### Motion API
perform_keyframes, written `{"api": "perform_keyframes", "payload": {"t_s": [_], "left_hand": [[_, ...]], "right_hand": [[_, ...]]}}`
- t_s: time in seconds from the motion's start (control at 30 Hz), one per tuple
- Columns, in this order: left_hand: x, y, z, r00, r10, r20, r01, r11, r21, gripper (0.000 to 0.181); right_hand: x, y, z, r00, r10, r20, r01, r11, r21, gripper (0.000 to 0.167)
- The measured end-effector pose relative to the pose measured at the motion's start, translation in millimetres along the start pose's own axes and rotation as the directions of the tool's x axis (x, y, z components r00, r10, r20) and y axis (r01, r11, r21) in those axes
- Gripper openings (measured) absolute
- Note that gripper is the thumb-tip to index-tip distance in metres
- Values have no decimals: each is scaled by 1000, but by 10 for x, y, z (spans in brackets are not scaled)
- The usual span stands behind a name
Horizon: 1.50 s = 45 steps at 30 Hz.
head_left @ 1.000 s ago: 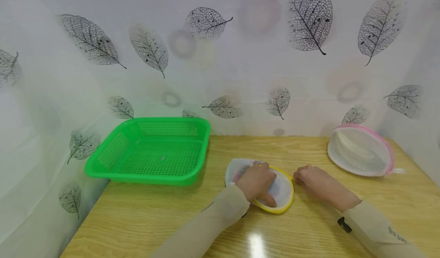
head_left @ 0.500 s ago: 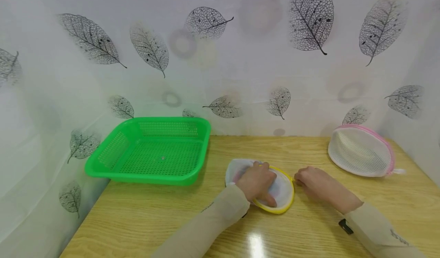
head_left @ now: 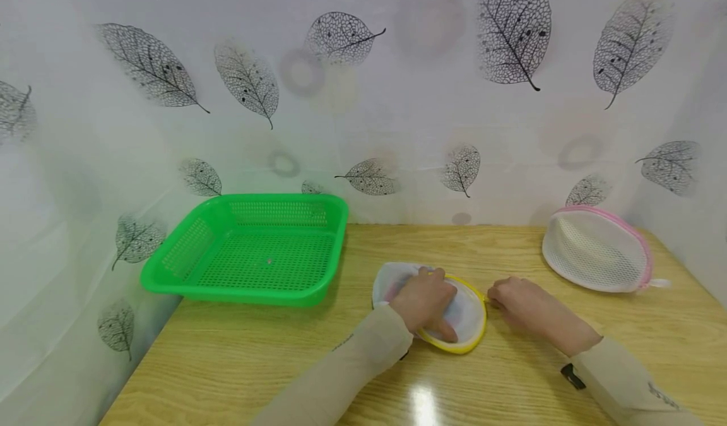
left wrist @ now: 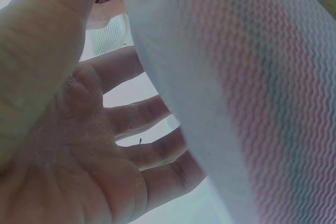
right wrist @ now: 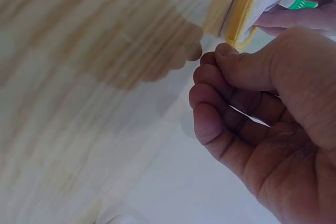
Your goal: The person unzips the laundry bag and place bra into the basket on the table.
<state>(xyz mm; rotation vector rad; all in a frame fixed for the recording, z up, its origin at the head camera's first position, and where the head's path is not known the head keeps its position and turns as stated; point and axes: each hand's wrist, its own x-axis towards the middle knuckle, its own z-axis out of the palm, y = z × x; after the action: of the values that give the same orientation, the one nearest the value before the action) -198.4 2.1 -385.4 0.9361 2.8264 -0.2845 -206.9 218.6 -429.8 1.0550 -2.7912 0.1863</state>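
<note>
A white mesh laundry bag point(head_left: 467, 306) with a yellow zipper edge lies on the table. Through its mesh, pink and blue-green stripes of something inside show in the left wrist view. My left hand point(head_left: 425, 303) rests across the top of the bag, thumb toward me and fingers spread. In the left wrist view those fingers point(left wrist: 139, 116) are fairly straight, with their tips hidden by the bag. At the bag's right end, my right hand point(head_left: 519, 303) pinches the zipper's end between thumb and forefinger. The small pull itself is mostly covered by the fingertips point(right wrist: 227, 51).
A green plastic basket point(head_left: 315, 295) with a perforated bottom stands at the left. Toward the back right sits another white mesh bag point(head_left: 593, 249) with a pink zipper and a pale thing inside. A leaf-patterned curtain point(head_left: 397, 117) hangs behind the wooden table point(head_left: 272, 356).
My right hand has shifted very slightly right and down, still at the end of the yellow zipper. My left hand and the bag look the same.
</note>
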Motion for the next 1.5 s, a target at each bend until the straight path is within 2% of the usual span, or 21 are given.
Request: {"api": "perform_keyframes", "payload": {"t_s": [0.37,0.7,1.17,1.5], "left_hand": [[8,-4,9,1000,-7,-6,7,1000,-5,63],[13,-6,6,1000,-19,19,19,1000,-18,63],[24,4,36,1000,-10,7,11,999,-36,65],[28,0,42,1000,-4,6,4,1000,-23,65]], "right_hand": [[-31,-28,-37,1000,16,27,-17,1000,20,33],[-43,-50,-56,999,22,39,-23,999,29,32],[-70,-62,-51,999,31,44,-31,999,13,28],[-81,-81,-69,998,37,56,-39,999,32,32]]}}
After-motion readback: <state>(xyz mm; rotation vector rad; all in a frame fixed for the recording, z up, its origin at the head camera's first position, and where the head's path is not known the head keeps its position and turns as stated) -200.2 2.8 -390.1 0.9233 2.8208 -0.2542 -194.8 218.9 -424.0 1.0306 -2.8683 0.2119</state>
